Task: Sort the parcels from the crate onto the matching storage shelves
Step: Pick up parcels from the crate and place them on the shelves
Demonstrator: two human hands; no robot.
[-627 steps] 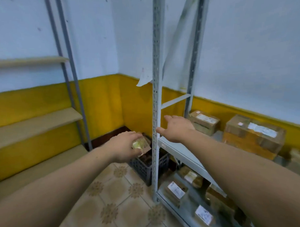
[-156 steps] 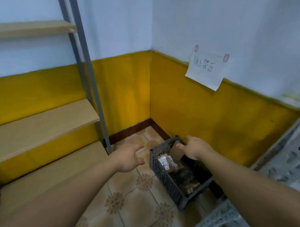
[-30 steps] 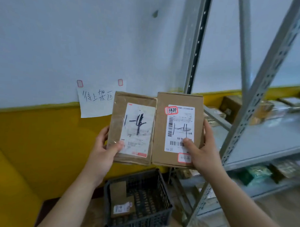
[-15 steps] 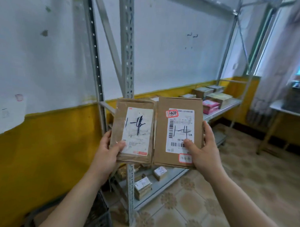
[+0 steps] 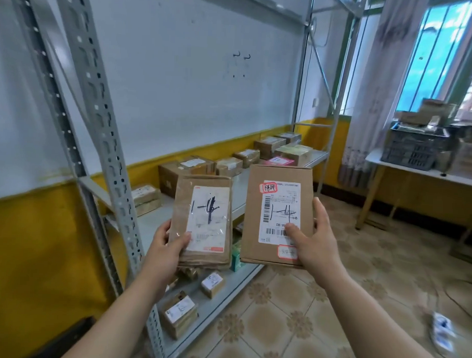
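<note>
My left hand (image 5: pixel 165 247) grips a flat brown paper parcel (image 5: pixel 205 194) by its lower left corner, thumb on its white label with black handwriting. My right hand (image 5: pixel 313 240) holds a brown cardboard box parcel (image 5: pixel 279 175) from the right side, thumb on its barcode label. Both parcels are upright at chest height, a small gap between them, in front of the grey metal shelving rack (image 5: pixel 102 136). The middle shelf (image 5: pixel 158 219) carries several brown parcels (image 5: pixel 268 146). A dark corner of the crate (image 5: pixel 71 336) shows at the bottom left.
The bottom shelf (image 5: pixel 220 298) holds small labelled boxes (image 5: pixel 179 312). At the right a white table (image 5: pixel 422 172) carries a dark crate (image 5: pixel 412 150) and boxes under a curtained window. A white object (image 5: pixel 442 330) lies on the tiled floor.
The view has swung further right along the rack, so the table and window show more. The two parcels have drawn slightly apart. Both hands keep their grips.
</note>
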